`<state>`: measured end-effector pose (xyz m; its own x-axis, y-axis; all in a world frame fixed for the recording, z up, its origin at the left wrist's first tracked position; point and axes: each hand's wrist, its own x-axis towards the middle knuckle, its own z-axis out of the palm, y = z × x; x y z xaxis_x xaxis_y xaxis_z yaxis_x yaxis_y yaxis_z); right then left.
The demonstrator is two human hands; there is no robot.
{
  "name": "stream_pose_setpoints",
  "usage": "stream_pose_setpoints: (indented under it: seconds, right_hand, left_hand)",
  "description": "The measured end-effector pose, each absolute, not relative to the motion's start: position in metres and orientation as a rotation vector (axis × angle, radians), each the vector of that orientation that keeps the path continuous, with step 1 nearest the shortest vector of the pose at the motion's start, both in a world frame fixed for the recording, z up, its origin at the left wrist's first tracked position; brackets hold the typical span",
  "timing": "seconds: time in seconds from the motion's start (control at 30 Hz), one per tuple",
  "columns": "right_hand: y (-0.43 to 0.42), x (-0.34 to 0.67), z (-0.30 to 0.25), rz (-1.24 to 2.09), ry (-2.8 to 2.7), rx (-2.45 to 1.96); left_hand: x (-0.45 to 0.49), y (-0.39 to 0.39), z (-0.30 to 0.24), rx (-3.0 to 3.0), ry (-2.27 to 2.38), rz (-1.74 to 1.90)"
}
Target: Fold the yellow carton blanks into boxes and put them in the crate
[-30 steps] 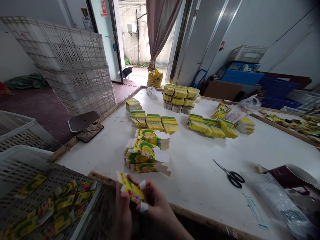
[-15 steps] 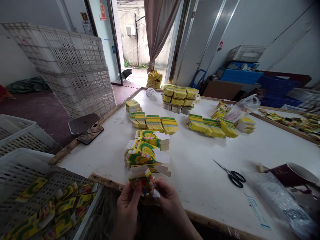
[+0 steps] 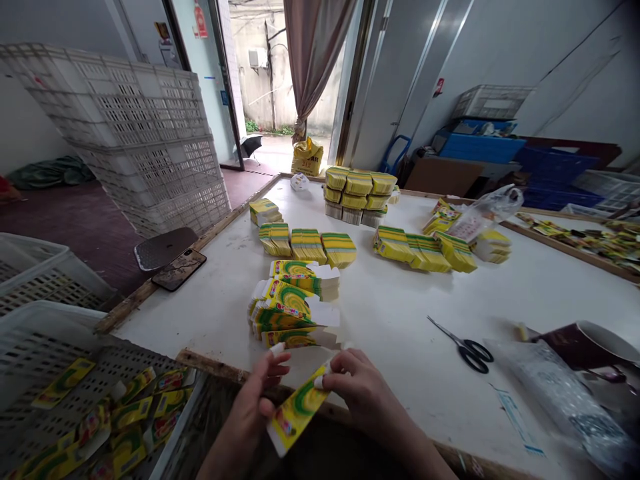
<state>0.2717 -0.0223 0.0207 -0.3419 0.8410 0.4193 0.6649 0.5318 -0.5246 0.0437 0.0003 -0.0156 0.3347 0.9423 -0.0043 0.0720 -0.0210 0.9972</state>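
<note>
Pinched at its upper end by my right hand point(image 3: 364, 387) is a yellow and green carton point(image 3: 301, 405), slanting down to the left over the table's front edge. My left hand point(image 3: 254, 400) has its fingers apart at the carton's left side; whether its thumb touches the carton I cannot tell. White coverings show on some fingertips. Just beyond my hands lies a row of flat, unfolded cartons point(image 3: 287, 303) with white flaps, stacked and leaning on the table point(image 3: 385, 320).
Left of me stands a white crate point(image 3: 45, 308) with several cartons inside. A phone point(image 3: 179, 269) lies by the left edge. Carton bundles point(image 3: 313, 245) sit farther back. To the right are scissors point(image 3: 470, 353), a dark mug point(image 3: 565, 343) and a clear plastic bag point(image 3: 555, 393).
The carton was held upright between both hands; now it slants down to the left in my right hand. My left fingers have spread away from it, and my right hand has moved slightly right.
</note>
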Motion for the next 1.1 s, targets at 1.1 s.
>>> stream_pose_setpoints:
  seconds: [1.1]
  right_hand:
    - [-0.022,0.239,0.005,1.312,-1.295,-1.251]
  left_hand:
    - [0.07,-0.022,-0.024,2.584,1.302,0.817]
